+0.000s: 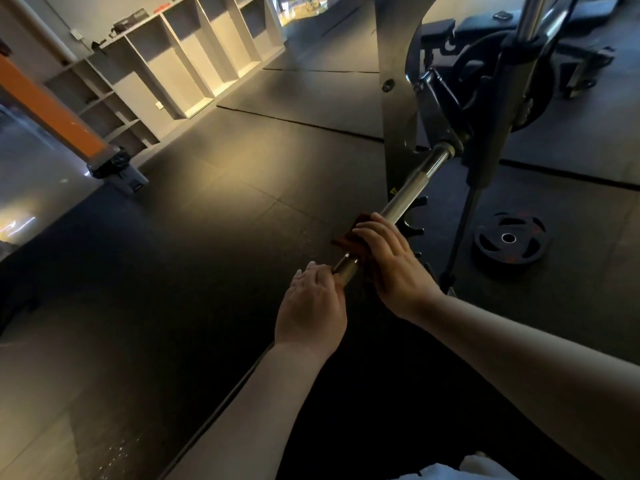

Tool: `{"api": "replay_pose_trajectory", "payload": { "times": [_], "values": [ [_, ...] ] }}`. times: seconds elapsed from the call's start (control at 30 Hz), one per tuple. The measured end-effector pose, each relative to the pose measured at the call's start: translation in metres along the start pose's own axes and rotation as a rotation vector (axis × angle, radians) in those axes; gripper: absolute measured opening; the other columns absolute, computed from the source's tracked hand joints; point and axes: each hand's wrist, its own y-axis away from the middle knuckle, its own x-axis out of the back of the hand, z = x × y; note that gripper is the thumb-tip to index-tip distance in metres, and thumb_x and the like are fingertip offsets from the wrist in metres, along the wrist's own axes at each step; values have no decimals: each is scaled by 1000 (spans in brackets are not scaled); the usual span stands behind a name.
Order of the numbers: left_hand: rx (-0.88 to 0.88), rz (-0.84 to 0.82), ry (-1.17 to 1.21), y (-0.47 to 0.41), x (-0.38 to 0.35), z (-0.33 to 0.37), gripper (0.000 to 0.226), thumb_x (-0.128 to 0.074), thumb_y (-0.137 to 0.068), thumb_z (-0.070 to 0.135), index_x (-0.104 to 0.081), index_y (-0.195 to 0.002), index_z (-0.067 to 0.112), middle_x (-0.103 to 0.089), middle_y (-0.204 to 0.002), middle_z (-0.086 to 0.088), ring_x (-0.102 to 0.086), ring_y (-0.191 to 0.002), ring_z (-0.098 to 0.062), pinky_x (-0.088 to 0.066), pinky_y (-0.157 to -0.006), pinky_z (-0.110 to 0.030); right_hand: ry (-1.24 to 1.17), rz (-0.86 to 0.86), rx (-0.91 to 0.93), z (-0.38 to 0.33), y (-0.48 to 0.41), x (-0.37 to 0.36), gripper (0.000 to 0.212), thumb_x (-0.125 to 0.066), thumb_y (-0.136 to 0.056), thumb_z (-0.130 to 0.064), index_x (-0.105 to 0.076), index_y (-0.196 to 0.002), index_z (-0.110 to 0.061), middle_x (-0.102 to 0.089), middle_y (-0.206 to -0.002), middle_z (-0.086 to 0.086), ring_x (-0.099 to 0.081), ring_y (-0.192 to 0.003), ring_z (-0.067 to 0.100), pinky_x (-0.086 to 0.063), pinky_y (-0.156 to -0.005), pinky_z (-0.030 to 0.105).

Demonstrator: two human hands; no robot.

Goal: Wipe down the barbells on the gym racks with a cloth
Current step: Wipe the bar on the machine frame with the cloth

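Below you, the floor (207, 237) is dark rubber mats with visible seams. One black weight plate (508, 241) lies flat on it to your right, near the foot of a thin slanted strut (460, 230). The grey rack upright (398, 109) stands on the mats ahead and carries the barbell (412, 188), which juts toward you. On your left, an orange post (52, 112) sits on a dark base (117, 168). By the far wall, an open shelf unit (166, 64) stands on the floor, with small dark items (133, 19) on top.

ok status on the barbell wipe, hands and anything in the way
Left hand holds the barbell end. Right hand grips the cloth round the bar. Bar ahead bare; weight plate on the floor, apart.
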Motion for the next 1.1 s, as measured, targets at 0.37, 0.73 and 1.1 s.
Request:
{"api": "replay_pose_trajectory", "payload": {
  "times": [0.37,0.73,1.1],
  "values": [
    [21,43,-27,-23,0,28,37,-40,-104,34,-50,-135,15,-50,-149,-13,-44,-142,-22,-30,-121,-36,105,-188,29,13,-11,20,67,-51,-93,-41,-41,-154,-16,-41,-158,5,-13,-157,26,-17,-127,48],
    [88,49,-20,-35,-3,51,35,-47,-103,37,-53,-130,16,-60,-135,-8,-60,-121,-21,-46,-106,-35,115,-301,40,16,-21,39,71,-42,-92,-54,-38,-156,-24,-36,-160,-1,-3,-158,24,1,-124,39],
    [31,10,-34,-44,-2,50,42,-58,-98,39,-52,-134,18,-57,-137,-9,-56,-127,-20,-44,-110,-35,143,-323,-18,1,-31,48,70,-65,-99,-33,-31,-159,-24,-26,-166,-5,7,-157,17,13,-118,30]
  ]
}}
